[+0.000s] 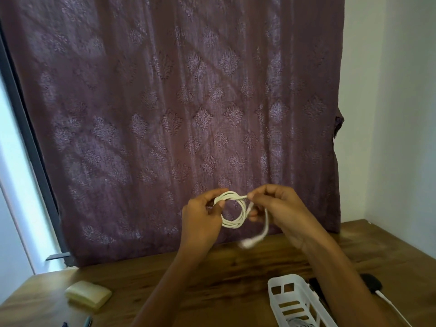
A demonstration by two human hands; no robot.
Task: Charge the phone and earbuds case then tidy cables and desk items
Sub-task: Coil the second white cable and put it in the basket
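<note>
A white cable is wound into a small coil and held up above the wooden desk. My left hand pinches the coil's left side. My right hand grips the loose strand at the coil's top right, and the free end with its plug dangles below, blurred. At the right edge a dark small object lies on the desk with a white cable plugged into it, partly hidden by my right forearm.
A white slotted plastic basket stands at the bottom right with something white inside. A pale yellow pad lies at the left. Pen tips show at the bottom edge. A purple patterned curtain hangs behind the desk.
</note>
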